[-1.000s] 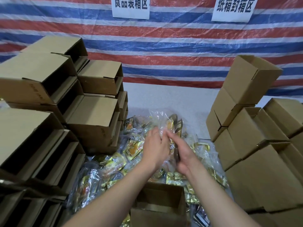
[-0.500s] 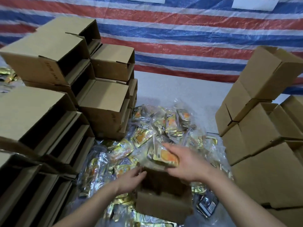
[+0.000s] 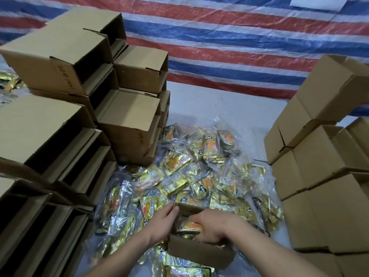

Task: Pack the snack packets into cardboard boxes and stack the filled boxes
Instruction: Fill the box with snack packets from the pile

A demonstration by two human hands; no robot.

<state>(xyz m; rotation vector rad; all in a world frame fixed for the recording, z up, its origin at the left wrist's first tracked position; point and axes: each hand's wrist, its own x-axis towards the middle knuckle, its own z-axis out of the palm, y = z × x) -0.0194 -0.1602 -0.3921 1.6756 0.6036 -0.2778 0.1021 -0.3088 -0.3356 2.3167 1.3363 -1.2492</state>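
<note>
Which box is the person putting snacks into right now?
The small open box right in front, resting on the snack pile. Both hands are at it: the right hand pushes a packet in, the left hand steadies its side. The other boxes sit in stacks.

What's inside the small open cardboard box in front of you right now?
Inside the small open brown cardboard box, one gold-and-orange snack packet shows, pressed in by the right hand. The left hand rests at its rim. That hand hides anything deeper.
</note>
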